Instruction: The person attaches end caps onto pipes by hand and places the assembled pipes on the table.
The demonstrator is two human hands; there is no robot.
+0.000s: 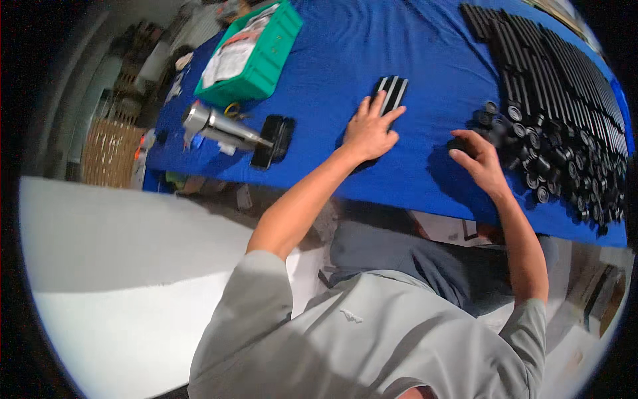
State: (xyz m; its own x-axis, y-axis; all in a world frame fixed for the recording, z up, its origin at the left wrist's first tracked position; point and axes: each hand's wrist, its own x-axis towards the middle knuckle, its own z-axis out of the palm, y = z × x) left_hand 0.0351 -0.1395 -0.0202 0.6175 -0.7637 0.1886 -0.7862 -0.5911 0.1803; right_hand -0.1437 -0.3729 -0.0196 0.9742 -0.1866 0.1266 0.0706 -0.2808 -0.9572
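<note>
While the left hand [369,130] lies flat, fingers spread, pinning three slim black bars [391,93] on the blue cloth [425,53], the right hand [480,159] curls loosely around small black rollers [525,133] — likely rigid, light, best pinched at the ends.

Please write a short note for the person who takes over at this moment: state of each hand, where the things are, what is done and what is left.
Left hand: flat, open, resting on the black ribbed strips on the blue table cover.
Right hand: reaching into the pile of small black cylinders; the grip is hidden, so I cannot tell if it holds one.
Long black rods lie in rows behind the pile.
Done: strips laid out.
Left: the cylinder pile remains large.
</note>
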